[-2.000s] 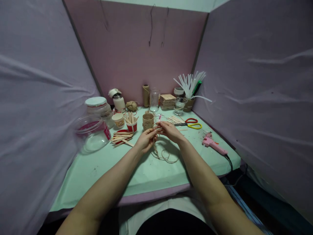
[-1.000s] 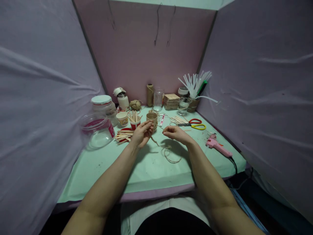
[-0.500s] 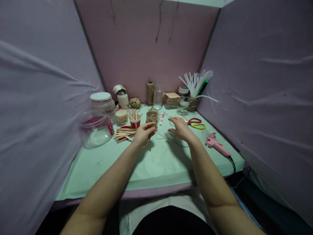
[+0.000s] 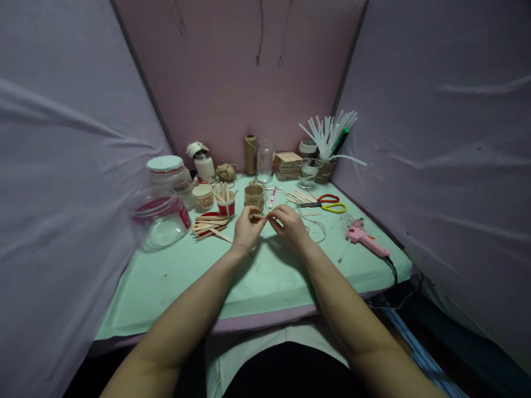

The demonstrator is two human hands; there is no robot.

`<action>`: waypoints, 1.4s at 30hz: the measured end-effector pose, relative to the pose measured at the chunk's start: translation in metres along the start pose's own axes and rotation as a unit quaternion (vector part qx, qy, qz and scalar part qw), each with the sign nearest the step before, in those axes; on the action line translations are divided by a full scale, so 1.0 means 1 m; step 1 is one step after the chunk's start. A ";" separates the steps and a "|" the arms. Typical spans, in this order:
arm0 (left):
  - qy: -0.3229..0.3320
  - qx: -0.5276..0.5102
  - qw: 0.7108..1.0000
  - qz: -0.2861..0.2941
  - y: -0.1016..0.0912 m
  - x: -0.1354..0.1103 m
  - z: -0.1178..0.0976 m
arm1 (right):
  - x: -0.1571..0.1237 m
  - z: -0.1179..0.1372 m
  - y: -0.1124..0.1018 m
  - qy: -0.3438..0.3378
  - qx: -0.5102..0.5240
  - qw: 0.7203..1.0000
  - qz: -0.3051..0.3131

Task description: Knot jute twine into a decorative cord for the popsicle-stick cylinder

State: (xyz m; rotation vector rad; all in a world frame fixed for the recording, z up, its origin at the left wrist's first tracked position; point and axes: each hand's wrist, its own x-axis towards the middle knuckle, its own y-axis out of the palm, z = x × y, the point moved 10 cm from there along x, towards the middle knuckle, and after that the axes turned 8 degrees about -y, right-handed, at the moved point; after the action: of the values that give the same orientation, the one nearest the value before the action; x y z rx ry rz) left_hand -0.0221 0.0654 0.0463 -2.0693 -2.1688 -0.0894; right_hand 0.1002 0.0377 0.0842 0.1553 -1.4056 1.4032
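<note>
Far left, a clear tub (image 4: 183,214) stands on the green-covered table (image 4: 166,298), then a pile of flat wooden sticks (image 4: 209,225) just in front of a red cup (image 4: 226,208) with more sticks upright in it. The left hand (image 4: 248,231), thumb and fingertips pinched on a thin strand of twine, is just in front of a brown pot (image 4: 254,194); the right hand (image 4: 289,225) pinches close beside it, fingertips nearly meeting. A loose loop of twine (image 4: 324,232) lies right of that, near scissors (image 4: 319,204), pink glue gun (image 4: 367,241) farthest right.
</note>
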 end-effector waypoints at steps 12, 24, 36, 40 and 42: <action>-0.028 -0.058 0.997 0.034 0.009 -0.002 0.003 | -0.013 -0.029 0.002 0.183 0.209 0.954 -0.112; -0.088 -0.004 0.994 0.059 0.016 -0.002 0.021 | -0.020 -0.039 0.016 0.250 0.301 0.914 -0.110; 0.104 0.206 0.973 0.002 0.010 -0.013 -0.021 | -0.022 -0.042 0.015 0.265 0.277 0.917 -0.111; 0.141 0.219 0.965 -0.011 0.011 -0.016 -0.029 | -0.025 -0.044 0.017 0.280 0.280 0.912 -0.111; 0.144 0.218 0.965 -0.008 0.012 -0.016 -0.029 | -0.026 -0.045 0.019 0.287 0.288 0.907 -0.110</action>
State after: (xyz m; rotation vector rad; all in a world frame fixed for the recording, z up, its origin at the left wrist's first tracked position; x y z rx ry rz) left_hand -0.0079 0.0457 0.0719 -1.6767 -1.8333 0.0751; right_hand 0.1222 0.0638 0.0404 0.2478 -0.4529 1.4769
